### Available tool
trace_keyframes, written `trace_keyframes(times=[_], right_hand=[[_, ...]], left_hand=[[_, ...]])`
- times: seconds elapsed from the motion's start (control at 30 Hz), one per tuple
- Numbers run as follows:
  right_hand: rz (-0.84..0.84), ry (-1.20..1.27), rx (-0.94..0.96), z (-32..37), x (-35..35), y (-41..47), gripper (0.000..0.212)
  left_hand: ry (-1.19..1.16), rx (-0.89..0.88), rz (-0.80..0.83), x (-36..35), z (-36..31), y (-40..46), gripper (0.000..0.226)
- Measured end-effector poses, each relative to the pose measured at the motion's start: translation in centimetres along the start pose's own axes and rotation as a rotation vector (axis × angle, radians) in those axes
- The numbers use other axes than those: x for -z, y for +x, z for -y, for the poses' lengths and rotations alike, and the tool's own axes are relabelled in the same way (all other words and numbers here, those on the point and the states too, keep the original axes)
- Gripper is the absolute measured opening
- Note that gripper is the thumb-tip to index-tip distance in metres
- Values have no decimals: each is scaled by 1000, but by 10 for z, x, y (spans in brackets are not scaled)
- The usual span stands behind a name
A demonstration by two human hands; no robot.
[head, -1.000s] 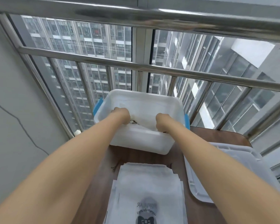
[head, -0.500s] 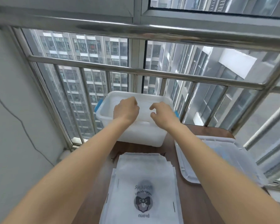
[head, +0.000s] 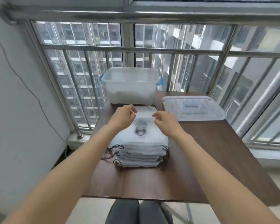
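Empty and slack, left hand [head: 123,118] and right hand [head: 166,122] moved from bin [head: 131,88] to bags [head: 141,149].

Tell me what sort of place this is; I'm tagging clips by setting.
Probably a high-rise flat's enclosed balcony: barred window facing tower blocks, a wooden table, a stack of printed bags.

Motion-blurred print on the top bag [head: 140,131]; bin [head: 131,91] contents indistinct behind cloudy wall.
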State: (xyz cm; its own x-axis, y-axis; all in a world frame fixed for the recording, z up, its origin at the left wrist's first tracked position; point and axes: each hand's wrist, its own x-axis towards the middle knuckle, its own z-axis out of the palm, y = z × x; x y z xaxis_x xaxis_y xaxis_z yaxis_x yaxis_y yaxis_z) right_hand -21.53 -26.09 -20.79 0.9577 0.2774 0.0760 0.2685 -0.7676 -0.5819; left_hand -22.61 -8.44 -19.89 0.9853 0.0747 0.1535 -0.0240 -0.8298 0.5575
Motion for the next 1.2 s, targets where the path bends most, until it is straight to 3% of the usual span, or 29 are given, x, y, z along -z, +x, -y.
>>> trace_keyframes(times=[0.17, 0.27, 0.33, 0.43, 0.53, 0.7, 0.83, 0.93, 1.03, 1.2], right_hand=[[224, -42, -87, -20, -20, -49, 34], [217, 14, -77, -25, -21, -62, 32], [215, 39, -61, -27, -19, -66, 34], [199, 27, -56, -31, -19, -70, 28], [45, -13, -33, -29, -21, -71, 13], [-186, -80, -40, -16, -19, -72, 13], [-264, 76, -48, -10, -15, -66, 14], [-323, 211, -104, -9, -9, -60, 14], [-317, 302, -123, -12, -3, -57, 16], [-368, 465, -132, -19, -11, -54, 19]], left_hand=[[75, 78, 329, -10, 13, -49, 35], [124, 81, 509, -13, 14, -63, 42], [98, 81, 518, -13, 15, -71, 43], [90, 61, 425, -12, 16, -78, 38], [112, 8, 267, -11, 18, -79, 21], [136, 11, -21, -11, 16, -77, 15], [4, -31, -158, -11, 13, -72, 12], [-122, -67, -115, -10, 17, -68, 32], [-116, -48, -251, -5, 25, -64, 18], [-270, 78, -387, 4, 24, -58, 15]])
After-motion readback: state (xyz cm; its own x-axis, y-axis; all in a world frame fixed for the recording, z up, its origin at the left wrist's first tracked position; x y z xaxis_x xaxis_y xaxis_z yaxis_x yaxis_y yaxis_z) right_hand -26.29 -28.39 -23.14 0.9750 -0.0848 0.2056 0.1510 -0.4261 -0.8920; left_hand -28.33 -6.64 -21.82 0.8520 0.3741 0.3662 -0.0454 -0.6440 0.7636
